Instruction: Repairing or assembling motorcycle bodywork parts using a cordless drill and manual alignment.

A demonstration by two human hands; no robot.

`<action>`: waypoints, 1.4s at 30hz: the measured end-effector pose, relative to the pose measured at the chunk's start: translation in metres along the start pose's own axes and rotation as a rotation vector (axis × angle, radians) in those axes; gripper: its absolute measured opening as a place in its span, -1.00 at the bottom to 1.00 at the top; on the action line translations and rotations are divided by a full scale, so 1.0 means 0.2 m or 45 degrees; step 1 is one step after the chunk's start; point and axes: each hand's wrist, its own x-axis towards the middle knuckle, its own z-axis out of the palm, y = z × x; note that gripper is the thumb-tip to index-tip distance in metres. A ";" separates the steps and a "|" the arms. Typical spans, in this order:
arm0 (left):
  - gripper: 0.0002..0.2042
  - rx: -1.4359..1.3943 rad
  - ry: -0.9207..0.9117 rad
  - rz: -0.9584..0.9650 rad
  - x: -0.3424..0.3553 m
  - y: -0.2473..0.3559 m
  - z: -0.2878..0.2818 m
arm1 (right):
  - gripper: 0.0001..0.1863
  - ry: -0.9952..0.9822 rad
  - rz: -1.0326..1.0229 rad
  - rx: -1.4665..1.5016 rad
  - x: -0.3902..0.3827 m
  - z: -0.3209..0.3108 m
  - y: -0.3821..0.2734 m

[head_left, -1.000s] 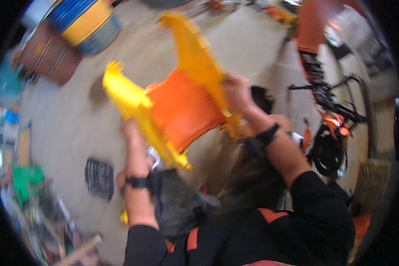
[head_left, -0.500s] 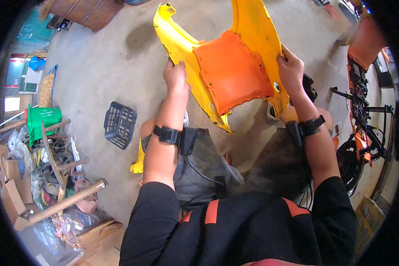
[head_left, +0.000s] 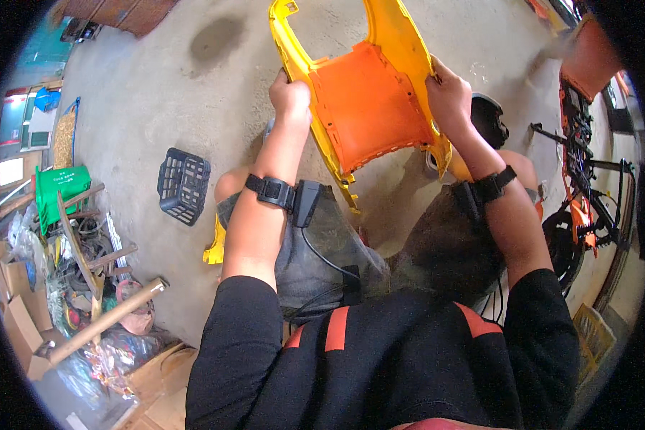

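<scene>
A plastic fairing with two yellow side pieces [head_left: 398, 32] joined by an orange middle panel [head_left: 369, 107] is held up in front of me over my knees. My left hand [head_left: 291, 99] is closed on the left yellow piece, and my right hand [head_left: 448, 100] grips the right one. Black straps with small boxes and cables sit on both my forearms. Beyond my right hand lies a curved black part [head_left: 489, 118]. By my left knee is a separate yellow piece [head_left: 214, 247].
A black plastic basket [head_left: 180, 188] lies on the concrete floor [head_left: 150, 93]. A rusty barrel [head_left: 132, 16] stands at the back left. A green bin [head_left: 56, 197], wood, cardboard and bags pile up on the left. On the right is a stripped scooter frame [head_left: 577, 158] with an orange panel [head_left: 588, 57].
The fairing and my hands swung toward the right of the picture and turned more upright as the view shifted. Over the last half second they moved slightly up, with both grips kept.
</scene>
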 end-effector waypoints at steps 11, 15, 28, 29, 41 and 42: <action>-0.59 -0.040 -0.048 -0.057 -0.07 0.04 0.01 | -0.58 0.158 0.000 0.085 0.06 0.01 0.11; -0.43 -0.022 -0.110 0.016 -0.02 0.03 -0.01 | -0.58 0.167 -0.034 0.184 0.06 0.00 0.07; -0.37 -0.065 -0.135 -0.112 -0.07 0.15 0.00 | -0.53 0.169 -0.079 -0.111 0.06 -0.01 0.12; -0.31 -0.126 -0.145 -0.165 -0.07 0.18 -0.02 | -0.53 0.163 -0.112 -0.144 0.06 -0.02 0.11; -0.48 -0.116 -0.067 0.037 0.05 0.08 -0.08 | -0.49 0.063 -0.402 -0.164 0.01 -0.04 -0.01; -0.42 -0.119 -0.045 -0.021 0.01 0.10 -0.04 | -0.50 0.059 -0.405 -0.227 -0.01 -0.05 -0.01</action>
